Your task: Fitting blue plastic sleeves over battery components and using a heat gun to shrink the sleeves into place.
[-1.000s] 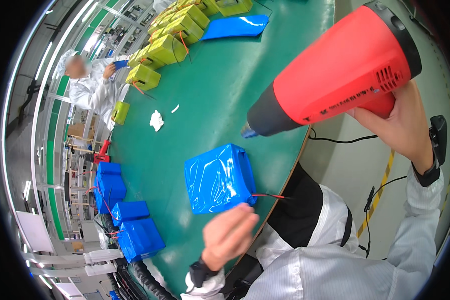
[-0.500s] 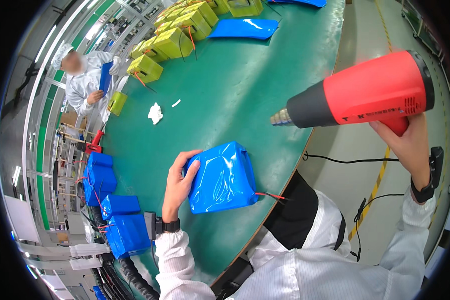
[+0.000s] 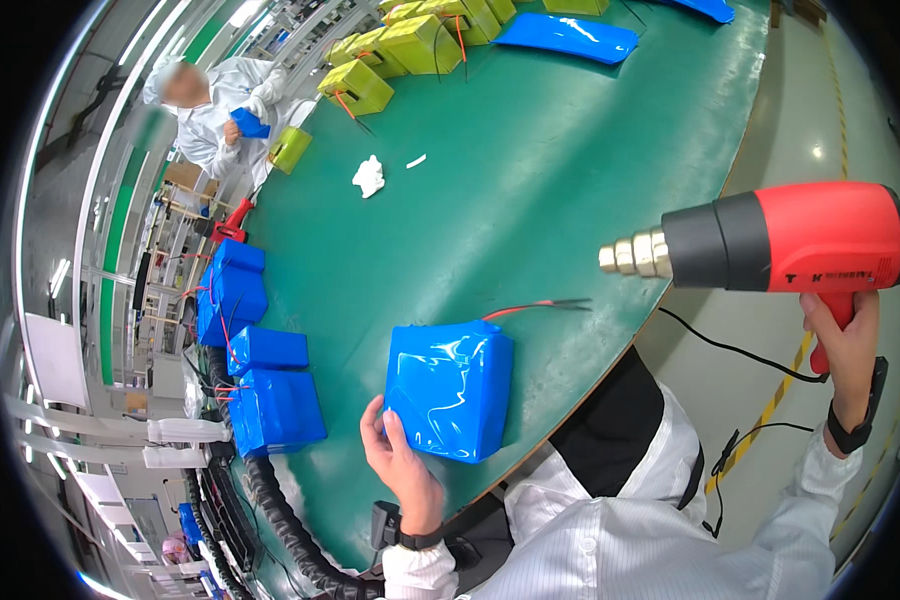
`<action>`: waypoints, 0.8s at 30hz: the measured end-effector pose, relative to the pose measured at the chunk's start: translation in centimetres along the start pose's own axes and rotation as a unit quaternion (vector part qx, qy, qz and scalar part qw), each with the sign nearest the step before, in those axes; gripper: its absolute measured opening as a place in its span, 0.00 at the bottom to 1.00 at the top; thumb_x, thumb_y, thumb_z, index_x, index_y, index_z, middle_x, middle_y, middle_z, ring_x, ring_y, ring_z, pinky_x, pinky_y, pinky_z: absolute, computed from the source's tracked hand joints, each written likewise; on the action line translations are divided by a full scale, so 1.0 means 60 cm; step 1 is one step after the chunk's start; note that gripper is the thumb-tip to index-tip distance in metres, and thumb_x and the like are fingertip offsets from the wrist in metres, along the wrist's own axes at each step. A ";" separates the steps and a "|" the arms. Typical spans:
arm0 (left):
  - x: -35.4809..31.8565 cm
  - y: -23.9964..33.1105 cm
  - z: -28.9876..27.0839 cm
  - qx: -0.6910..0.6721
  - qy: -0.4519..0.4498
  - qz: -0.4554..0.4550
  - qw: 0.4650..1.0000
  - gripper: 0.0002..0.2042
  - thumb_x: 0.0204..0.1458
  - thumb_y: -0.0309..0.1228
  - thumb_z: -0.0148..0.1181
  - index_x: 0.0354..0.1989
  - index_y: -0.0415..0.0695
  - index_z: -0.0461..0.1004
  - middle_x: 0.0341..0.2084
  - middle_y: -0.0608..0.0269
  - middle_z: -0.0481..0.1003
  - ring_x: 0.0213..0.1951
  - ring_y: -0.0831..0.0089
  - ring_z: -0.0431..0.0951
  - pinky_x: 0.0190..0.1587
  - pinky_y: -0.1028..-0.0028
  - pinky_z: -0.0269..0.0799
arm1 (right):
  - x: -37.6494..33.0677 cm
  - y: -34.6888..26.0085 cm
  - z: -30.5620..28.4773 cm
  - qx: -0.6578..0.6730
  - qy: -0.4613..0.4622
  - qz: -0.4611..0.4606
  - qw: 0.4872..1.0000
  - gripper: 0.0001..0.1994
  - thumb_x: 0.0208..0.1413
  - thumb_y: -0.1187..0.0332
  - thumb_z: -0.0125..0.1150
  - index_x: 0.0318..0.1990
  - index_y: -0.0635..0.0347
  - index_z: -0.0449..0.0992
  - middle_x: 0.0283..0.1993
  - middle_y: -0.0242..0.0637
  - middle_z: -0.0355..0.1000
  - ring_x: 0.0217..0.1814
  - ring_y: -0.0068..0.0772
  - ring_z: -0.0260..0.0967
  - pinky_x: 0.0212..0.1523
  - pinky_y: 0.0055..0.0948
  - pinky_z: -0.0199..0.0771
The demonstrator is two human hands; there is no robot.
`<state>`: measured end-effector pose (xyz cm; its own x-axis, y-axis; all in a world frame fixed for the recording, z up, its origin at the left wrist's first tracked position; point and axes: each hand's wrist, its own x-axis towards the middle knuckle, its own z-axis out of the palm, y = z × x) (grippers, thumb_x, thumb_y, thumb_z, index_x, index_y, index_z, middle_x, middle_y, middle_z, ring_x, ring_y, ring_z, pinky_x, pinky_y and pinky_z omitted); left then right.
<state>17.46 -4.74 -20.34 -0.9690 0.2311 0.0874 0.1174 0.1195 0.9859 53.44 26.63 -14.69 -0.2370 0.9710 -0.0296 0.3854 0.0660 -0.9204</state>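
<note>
A battery pack in shiny blue shrink wrap (image 3: 445, 395) lies on the green table, its red and black leads pointing away to the right. My left hand (image 3: 407, 470) is at the pack's near left corner, thumb at the edge and fingers apart, not wrapped round it. Off to the right, my right hand (image 3: 850, 345) grips the handle of a red and black heat gun (image 3: 820, 240). Its stepped metal nozzle points left, above the table edge and apart from the pack.
Wrapped blue packs (image 3: 280, 410) stand along the left side, near another red heat gun (image 3: 235, 218). Yellow-green packs (image 3: 420, 45) and a flat blue sleeve (image 3: 570, 40) lie at the far end. A co-worker (image 3: 215, 115) holds a blue piece. Crumpled white scrap (image 3: 368, 177) lies mid-table.
The pack has been turned, its leads swinging from the near right to the far right. My left hand has slid to its near corner and loosened. The heat gun has moved right, away from it.
</note>
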 end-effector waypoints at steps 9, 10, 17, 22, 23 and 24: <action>-0.098 0.018 -0.012 0.048 0.008 -0.002 0.999 0.27 0.60 0.27 0.59 0.66 0.41 0.57 0.52 0.60 0.63 0.54 0.70 0.67 0.59 0.69 0.62 | -0.014 -0.010 0.059 0.039 -0.099 -0.207 0.973 0.19 0.46 0.78 0.72 0.47 0.65 0.74 0.43 0.36 0.77 0.43 0.27 0.76 0.45 0.28 0.76; -0.104 0.015 -0.017 0.050 0.009 -0.001 0.999 0.27 0.60 0.27 0.59 0.66 0.41 0.57 0.52 0.60 0.63 0.54 0.70 0.67 0.59 0.69 0.62 | -0.013 -0.008 0.067 0.035 -0.097 -0.238 0.966 0.19 0.46 0.78 0.73 0.47 0.64 0.75 0.43 0.36 0.77 0.43 0.28 0.76 0.45 0.29 0.76; -0.114 0.005 -0.030 0.229 -0.088 0.102 0.964 0.36 0.48 0.25 0.70 0.66 0.42 0.59 0.57 0.62 0.58 0.61 0.68 0.59 0.64 0.65 0.58 | 0.006 -0.007 0.092 0.050 -0.107 -0.248 0.961 0.20 0.45 0.78 0.72 0.48 0.64 0.74 0.42 0.37 0.78 0.43 0.30 0.77 0.45 0.30 0.76; -0.102 0.007 -0.040 0.234 -0.106 0.086 0.963 0.37 0.47 0.27 0.73 0.65 0.43 0.59 0.59 0.62 0.58 0.64 0.67 0.58 0.65 0.65 0.59 | 0.017 0.000 0.099 0.035 -0.143 -0.245 0.958 0.20 0.45 0.78 0.72 0.48 0.64 0.74 0.42 0.38 0.78 0.43 0.31 0.78 0.45 0.30 0.76; -0.097 0.008 -0.042 0.236 -0.111 0.086 0.962 0.37 0.47 0.27 0.73 0.65 0.43 0.59 0.59 0.62 0.58 0.64 0.67 0.58 0.65 0.65 0.59 | 0.016 0.002 0.102 0.052 -0.134 -0.230 0.962 0.20 0.45 0.78 0.72 0.47 0.64 0.74 0.42 0.37 0.78 0.43 0.31 0.78 0.46 0.30 0.76; -0.091 0.007 -0.046 0.237 -0.126 0.101 0.958 0.37 0.47 0.30 0.73 0.65 0.43 0.59 0.60 0.61 0.58 0.64 0.66 0.58 0.65 0.65 0.59 | 0.017 0.001 0.103 0.052 -0.131 -0.226 0.964 0.20 0.45 0.78 0.72 0.47 0.64 0.74 0.42 0.37 0.78 0.43 0.31 0.78 0.46 0.30 0.76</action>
<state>22.21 -8.64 -20.01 -0.8396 0.5146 0.1739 0.4408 0.4584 0.7717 47.74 26.21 -17.19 -0.5825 0.7561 0.2982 0.1015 0.4317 -0.8963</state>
